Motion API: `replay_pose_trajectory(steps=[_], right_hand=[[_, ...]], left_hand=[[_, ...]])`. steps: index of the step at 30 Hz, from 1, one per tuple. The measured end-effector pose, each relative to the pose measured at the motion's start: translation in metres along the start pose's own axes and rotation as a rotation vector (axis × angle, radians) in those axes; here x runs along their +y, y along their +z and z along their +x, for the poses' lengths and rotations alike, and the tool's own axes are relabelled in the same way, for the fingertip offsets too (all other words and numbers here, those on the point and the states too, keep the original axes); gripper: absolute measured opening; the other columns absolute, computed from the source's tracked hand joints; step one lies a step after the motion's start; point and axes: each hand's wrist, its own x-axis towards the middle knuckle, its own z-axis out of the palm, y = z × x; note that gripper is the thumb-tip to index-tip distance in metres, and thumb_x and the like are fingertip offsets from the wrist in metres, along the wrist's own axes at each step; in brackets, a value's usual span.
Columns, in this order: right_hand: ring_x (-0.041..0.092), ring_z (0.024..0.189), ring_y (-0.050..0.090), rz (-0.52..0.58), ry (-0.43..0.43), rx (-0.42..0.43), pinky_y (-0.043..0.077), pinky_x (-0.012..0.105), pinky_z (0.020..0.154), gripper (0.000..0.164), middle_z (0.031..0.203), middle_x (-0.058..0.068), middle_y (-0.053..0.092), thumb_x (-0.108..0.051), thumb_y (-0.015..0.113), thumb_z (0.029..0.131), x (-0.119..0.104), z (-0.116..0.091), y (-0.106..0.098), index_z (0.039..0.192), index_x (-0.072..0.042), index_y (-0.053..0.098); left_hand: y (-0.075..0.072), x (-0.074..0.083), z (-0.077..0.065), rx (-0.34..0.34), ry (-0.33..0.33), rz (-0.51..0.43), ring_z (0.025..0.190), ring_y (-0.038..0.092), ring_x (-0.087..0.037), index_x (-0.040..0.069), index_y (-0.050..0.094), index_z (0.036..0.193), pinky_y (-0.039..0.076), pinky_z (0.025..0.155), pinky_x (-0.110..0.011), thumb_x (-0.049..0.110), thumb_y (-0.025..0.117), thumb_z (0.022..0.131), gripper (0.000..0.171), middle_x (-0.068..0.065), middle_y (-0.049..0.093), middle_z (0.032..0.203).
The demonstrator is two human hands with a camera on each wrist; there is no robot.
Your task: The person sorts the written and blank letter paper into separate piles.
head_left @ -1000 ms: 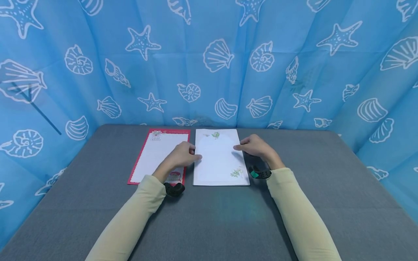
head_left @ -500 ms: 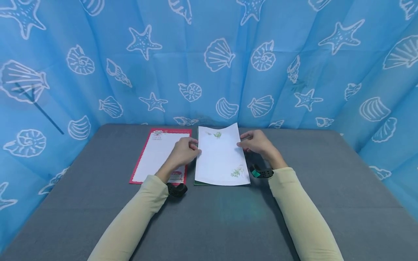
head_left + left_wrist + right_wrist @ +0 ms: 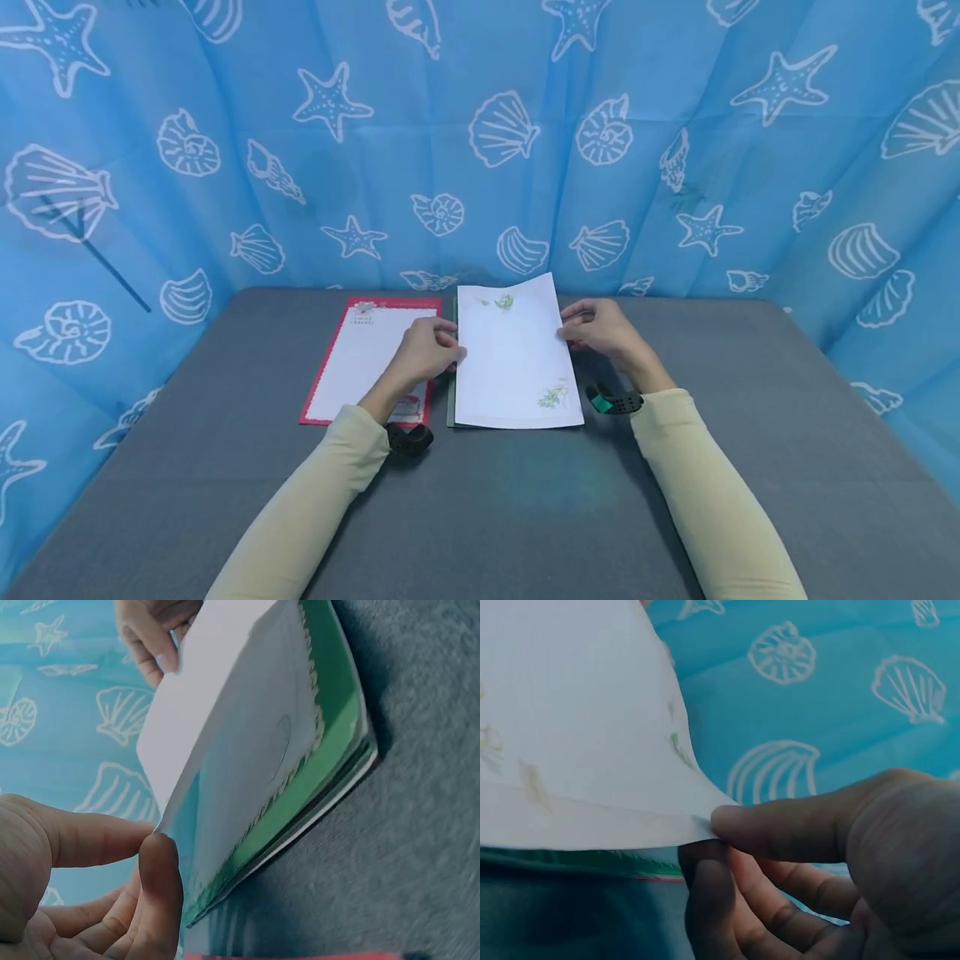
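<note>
A white sheet of paper (image 3: 513, 358) with small green plant prints is raised off a stack of paper with a green-bordered top sheet (image 3: 337, 682). My left hand (image 3: 423, 350) pinches the sheet's left edge between thumb and index finger. At the right edge, my right hand (image 3: 603, 329) pinches it the same way, the thumb lying on top in the right wrist view. The sheet bows between the hands, and its far right corner stands highest. In the head view most of the stack is hidden beneath it.
A red-bordered sheet (image 3: 367, 358) lies flat to the left, partly under my left hand and forearm. Grey cloth covers the table (image 3: 510, 517). Behind it hangs a blue curtain (image 3: 420, 150) with white shell and starfish prints.
Both hands have lifted the white sheet from the stack and shifted it slightly right. Its far edge has risen, and the green-bordered sheet below now shows along the left side.
</note>
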Motion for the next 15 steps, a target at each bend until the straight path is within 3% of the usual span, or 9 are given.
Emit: replay_pose_trajectory(steps=[8, 15], right_hand=[[0.027, 0.091, 0.067, 0.037, 0.031, -0.040, 0.053, 0.048, 0.089, 0.038, 0.112, 0.024, 0.068, -0.008, 0.068, 0.095, 0.002, -0.005, -0.021, 0.127, 0.009, 0.057], [0.021, 0.084, 0.064, 0.077, 0.062, -0.022, 0.054, 0.044, 0.087, 0.039, 0.107, 0.016, 0.064, -0.009, 0.068, 0.095, 0.007, -0.007, -0.039, 0.128, 0.008, 0.056]], left_hand=[[0.007, 0.010, -0.005, -0.025, 0.005, -0.083, 0.074, 0.072, -0.025, 0.004, 0.056, 0.137, 0.058, 0.070, -0.037, 0.010, 0.069, 0.096, 0.044, -0.012, 0.068, 0.102], [0.023, 0.017, -0.003, -0.009, 0.041, -0.136, 0.072, 0.072, -0.027, 0.006, 0.056, 0.137, 0.059, 0.067, -0.037, 0.009, 0.066, 0.098, 0.041, -0.012, 0.067, 0.101]])
